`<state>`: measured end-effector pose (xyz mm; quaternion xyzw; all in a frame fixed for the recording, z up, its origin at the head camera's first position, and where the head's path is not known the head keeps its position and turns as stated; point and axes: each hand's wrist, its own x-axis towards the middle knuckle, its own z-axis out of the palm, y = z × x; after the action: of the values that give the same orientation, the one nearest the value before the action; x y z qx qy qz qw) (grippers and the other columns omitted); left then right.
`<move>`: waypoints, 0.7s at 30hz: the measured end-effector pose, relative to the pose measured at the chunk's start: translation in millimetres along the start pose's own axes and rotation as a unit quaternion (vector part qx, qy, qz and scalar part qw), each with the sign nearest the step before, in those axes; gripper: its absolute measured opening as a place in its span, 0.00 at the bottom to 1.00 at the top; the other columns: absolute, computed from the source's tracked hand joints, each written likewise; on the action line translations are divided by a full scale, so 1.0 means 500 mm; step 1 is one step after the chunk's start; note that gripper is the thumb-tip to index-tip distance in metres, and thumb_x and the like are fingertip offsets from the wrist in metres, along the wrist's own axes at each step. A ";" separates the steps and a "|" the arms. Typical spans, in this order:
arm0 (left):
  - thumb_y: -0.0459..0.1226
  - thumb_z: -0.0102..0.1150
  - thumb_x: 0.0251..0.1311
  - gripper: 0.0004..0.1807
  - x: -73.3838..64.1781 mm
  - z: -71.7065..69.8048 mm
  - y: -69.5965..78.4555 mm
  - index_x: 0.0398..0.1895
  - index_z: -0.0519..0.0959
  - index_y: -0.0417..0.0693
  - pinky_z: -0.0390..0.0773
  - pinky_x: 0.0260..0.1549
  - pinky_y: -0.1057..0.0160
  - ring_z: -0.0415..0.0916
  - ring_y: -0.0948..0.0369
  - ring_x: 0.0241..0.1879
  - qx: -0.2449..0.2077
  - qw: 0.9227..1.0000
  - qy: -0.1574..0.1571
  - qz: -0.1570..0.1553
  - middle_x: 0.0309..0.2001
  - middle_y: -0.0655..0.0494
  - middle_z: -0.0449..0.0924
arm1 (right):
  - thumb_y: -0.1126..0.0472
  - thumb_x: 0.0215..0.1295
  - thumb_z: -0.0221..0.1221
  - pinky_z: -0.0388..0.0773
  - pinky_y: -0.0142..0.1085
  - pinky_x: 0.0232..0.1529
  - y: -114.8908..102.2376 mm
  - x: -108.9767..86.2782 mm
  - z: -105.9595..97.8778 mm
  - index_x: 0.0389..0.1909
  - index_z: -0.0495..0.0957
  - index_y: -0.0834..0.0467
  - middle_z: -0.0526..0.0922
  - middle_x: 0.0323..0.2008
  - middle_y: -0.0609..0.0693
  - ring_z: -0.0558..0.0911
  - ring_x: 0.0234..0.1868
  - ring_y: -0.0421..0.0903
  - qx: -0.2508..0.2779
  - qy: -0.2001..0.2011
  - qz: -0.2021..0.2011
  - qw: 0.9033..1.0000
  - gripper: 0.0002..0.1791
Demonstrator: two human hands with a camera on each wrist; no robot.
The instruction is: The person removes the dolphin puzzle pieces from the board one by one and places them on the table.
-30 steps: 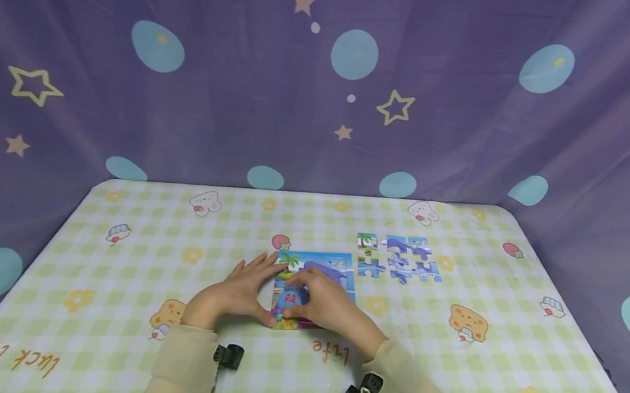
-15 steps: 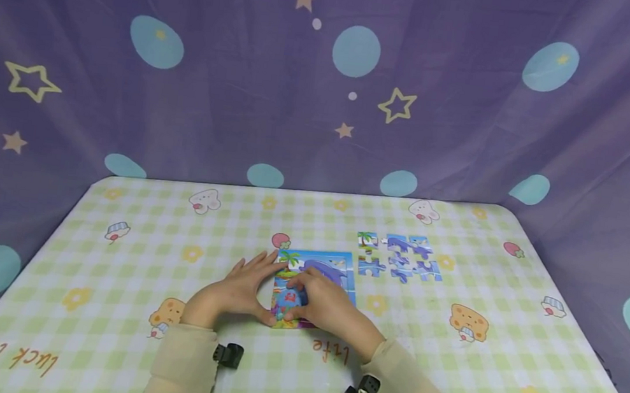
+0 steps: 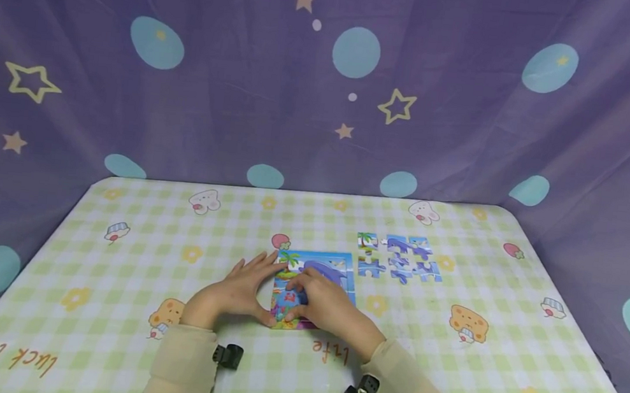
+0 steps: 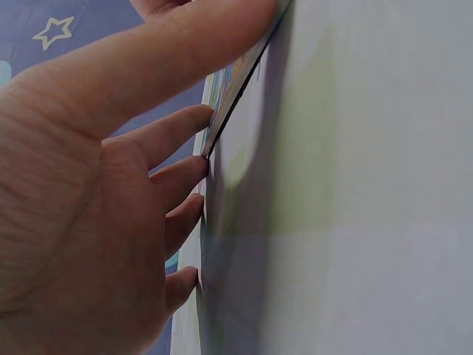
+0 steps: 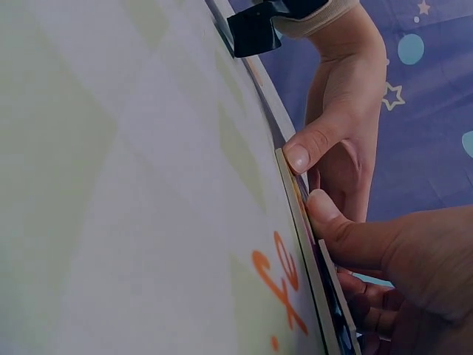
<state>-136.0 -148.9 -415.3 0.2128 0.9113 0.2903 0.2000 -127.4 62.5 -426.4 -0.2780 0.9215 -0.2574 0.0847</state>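
In the head view a jigsaw puzzle board (image 3: 327,258) with a dolphin and sea picture lies flat on the table. My left hand (image 3: 242,288) spans its left side, index finger near the upper corner and thumb at the lower corner. In the left wrist view the fingers (image 4: 174,140) are fairly straight and touch the board's edge. My right hand (image 3: 323,300) is curled over the board's middle, thumb and fingertips on the picture. The right wrist view shows a thin slab, seemingly a puzzle piece (image 5: 336,292), standing slightly off the board beneath this hand. My palm hides most of it.
Several loose puzzle pieces (image 3: 396,245) lie to the right of the board, towards the back. A checked tablecloth (image 3: 125,304) with cartoon prints covers the table. Behind it hangs a purple curtain (image 3: 215,103). A black camera (image 3: 229,356) sits at each wrist.
Both hands stay at the board almost unmoved. The right thumb and fingers shift very slightly on the picture. The loose pieces lie as before.
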 end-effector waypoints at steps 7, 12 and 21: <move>0.48 0.82 0.37 0.60 0.000 -0.002 0.000 0.76 0.59 0.46 0.32 0.71 0.37 0.35 0.43 0.77 -0.001 1.000 0.001 -0.002 0.79 0.44 0.42 | 0.47 0.49 0.73 0.79 0.34 0.39 0.007 0.005 -0.001 0.49 0.82 0.52 0.74 0.39 0.43 0.76 0.38 0.39 -0.008 -0.003 -0.024 1.000 0.26; 0.49 0.82 0.37 0.60 0.001 -0.005 0.002 0.76 0.59 0.46 0.33 0.71 0.36 0.35 0.43 0.77 0.004 1.000 0.000 -0.003 0.79 0.43 0.42 | 0.47 0.49 0.73 0.79 0.34 0.41 0.014 0.008 -0.006 0.51 0.83 0.53 0.76 0.42 0.44 0.76 0.40 0.39 -0.009 -0.008 -0.039 0.999 0.27; 0.48 0.82 0.36 0.61 -0.002 -0.001 0.001 0.76 0.60 0.46 0.33 0.71 0.36 0.36 0.43 0.77 0.000 1.000 0.005 -0.002 0.79 0.43 0.43 | 0.48 0.50 0.74 0.78 0.33 0.41 0.013 0.000 -0.004 0.48 0.83 0.54 0.74 0.41 0.43 0.74 0.37 0.38 -0.005 0.004 -0.030 1.000 0.25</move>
<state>-135.4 -149.2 -414.5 0.2090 0.9128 0.2912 0.1959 -131.1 68.0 -427.9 -0.3046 0.9145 -0.2563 0.0717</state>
